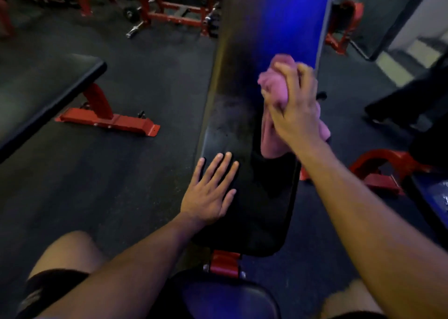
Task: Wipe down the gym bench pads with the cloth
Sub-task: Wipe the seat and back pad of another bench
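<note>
A long black bench back pad (244, 81) runs away from me up the middle of the view, with a blue light sheen on its far part. My right hand (294, 105) grips a bunched pink cloth (272, 134) against the pad's right side, and the cloth's tail hangs down below the hand. My left hand (209, 190) lies flat on the near left part of the pad with fingers straight and spread. A smaller black seat pad (225, 297) sits below, joined by a red bracket (224, 261).
Another black bench (46, 95) on a red frame (109, 121) stands to the left. Red racks with barbells (174, 11) fill the back. More red frame parts (385, 168) and a dark pad are at the right. Dark rubber floor (121, 173) lies between.
</note>
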`<act>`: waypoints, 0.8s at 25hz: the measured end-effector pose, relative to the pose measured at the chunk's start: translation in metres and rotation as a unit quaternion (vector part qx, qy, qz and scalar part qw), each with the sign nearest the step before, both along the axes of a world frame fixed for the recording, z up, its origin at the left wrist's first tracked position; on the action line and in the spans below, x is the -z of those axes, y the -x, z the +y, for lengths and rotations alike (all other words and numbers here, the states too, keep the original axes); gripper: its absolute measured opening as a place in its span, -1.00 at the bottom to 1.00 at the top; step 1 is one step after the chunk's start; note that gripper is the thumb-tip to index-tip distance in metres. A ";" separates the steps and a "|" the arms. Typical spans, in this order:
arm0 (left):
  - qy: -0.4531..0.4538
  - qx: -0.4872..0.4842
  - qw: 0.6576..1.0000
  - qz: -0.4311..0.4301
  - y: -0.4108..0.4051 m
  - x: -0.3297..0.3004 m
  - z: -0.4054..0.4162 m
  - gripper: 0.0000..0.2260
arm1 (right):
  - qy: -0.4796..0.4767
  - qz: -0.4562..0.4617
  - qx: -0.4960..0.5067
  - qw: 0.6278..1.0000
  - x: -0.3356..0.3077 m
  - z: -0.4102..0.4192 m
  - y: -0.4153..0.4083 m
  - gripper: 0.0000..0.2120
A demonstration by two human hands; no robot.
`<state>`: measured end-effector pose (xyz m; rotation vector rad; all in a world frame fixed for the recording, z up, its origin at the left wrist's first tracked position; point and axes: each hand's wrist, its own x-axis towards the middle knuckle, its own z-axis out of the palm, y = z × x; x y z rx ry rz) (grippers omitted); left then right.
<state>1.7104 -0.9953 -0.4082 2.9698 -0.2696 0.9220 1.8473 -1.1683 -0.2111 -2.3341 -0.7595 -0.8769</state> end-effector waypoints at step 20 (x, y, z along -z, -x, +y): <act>-0.074 0.177 0.981 0.039 -0.025 -0.013 0.032 -0.31 | 0.427 -0.143 -0.161 0.878 0.054 0.085 -0.054 -0.38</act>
